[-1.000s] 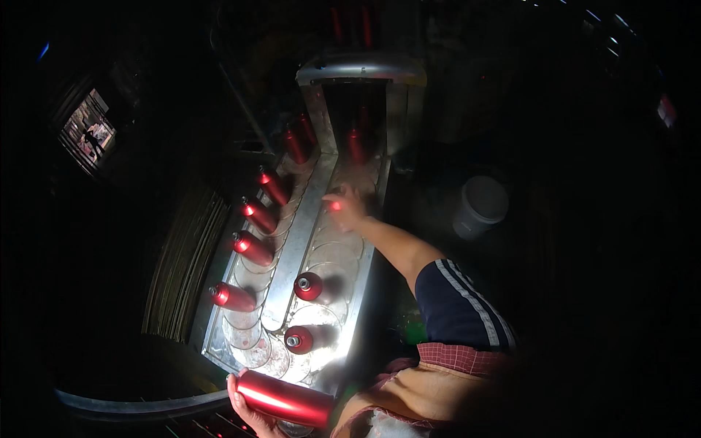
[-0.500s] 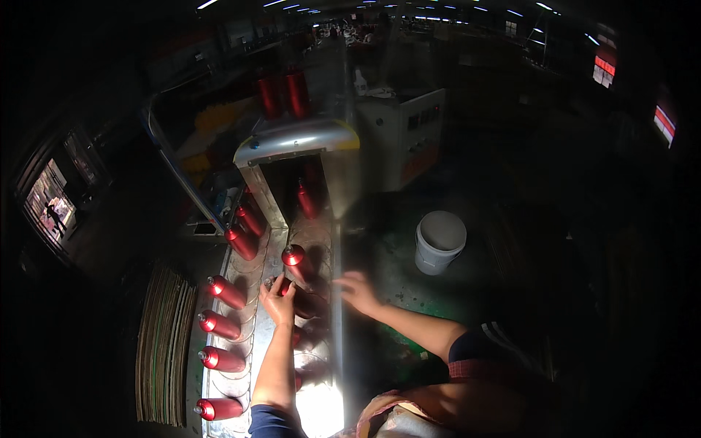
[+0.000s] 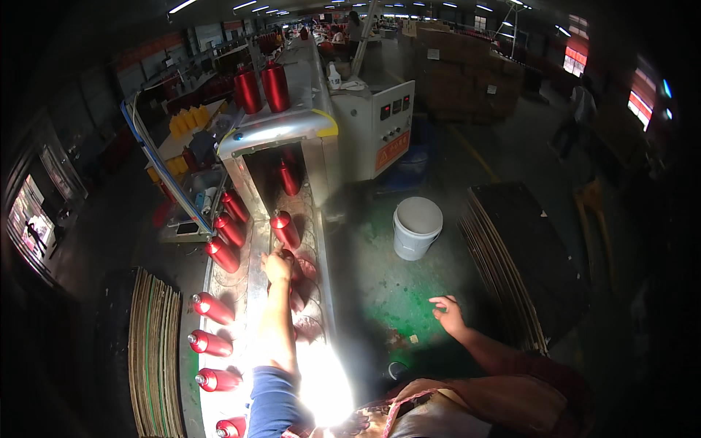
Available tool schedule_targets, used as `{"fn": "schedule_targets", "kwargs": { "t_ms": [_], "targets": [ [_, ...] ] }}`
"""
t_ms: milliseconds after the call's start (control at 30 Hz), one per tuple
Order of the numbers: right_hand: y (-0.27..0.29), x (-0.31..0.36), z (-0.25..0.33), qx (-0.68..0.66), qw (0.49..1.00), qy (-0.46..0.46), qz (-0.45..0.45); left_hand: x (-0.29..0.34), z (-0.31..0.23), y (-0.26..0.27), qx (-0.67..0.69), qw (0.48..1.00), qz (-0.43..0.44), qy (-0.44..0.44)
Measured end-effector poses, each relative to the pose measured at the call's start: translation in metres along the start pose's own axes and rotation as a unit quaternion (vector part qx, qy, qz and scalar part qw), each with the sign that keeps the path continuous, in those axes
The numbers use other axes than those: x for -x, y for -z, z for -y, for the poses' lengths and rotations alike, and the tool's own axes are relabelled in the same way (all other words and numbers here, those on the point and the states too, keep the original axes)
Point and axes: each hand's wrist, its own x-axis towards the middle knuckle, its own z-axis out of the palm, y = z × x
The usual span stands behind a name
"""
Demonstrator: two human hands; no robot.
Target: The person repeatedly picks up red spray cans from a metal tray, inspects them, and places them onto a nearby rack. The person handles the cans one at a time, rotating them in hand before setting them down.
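Observation:
My left hand (image 3: 277, 267) reaches over the conveyor, its fingers closed round the top of a red metal bottle that the hand mostly hides. Just beyond it stands another shiny red bottle (image 3: 285, 230). One more bottle (image 3: 290, 179) is inside the metal tunnel (image 3: 281, 133). Along the left lane, several red bottles (image 3: 213, 308) with silver necks stand in a row. Off to the right, above the green floor, my right hand (image 3: 449, 315) is empty, its fingers apart. Part of the near belt is hidden by my left arm and bright glare.
Two red bottles (image 3: 275, 86) stand on top of the tunnel. A control box (image 3: 387, 131) adjoins it. On the floor are a white bucket (image 3: 417, 230), a stack of sheets (image 3: 155, 350) at left and another stack (image 3: 504, 270) at right. A person (image 3: 580, 109) is at far right.
My right hand has moved away from the conveyor, right and nearer me. My left hand stays at the bottle, slightly farther up the belt. The view has shifted and brightened.

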Motion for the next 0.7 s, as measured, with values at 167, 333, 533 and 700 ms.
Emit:
{"fn": "schedule_targets", "kwargs": {
  "t_ms": [167,333,533,700],
  "targets": [
    [-0.009,-0.004,-0.003,-0.125,0.987,0.016,0.096,0.123,-0.047,0.031,0.198,0.945,-0.203,-0.162],
    [-0.041,-0.007,-0.022,-0.201,0.935,0.073,0.282,0.339,-0.083,0.013,0.418,0.888,-0.117,0.15],
    [-0.031,0.026,-0.012,-0.247,0.842,0.073,0.473,0.57,-0.136,-0.061,0.479,0.758,-0.135,0.423],
    [-0.016,0.122,0.011,-0.241,0.786,0.06,0.566,0.677,-0.149,-0.07,0.507,0.708,-0.15,0.467]
  ]
}}
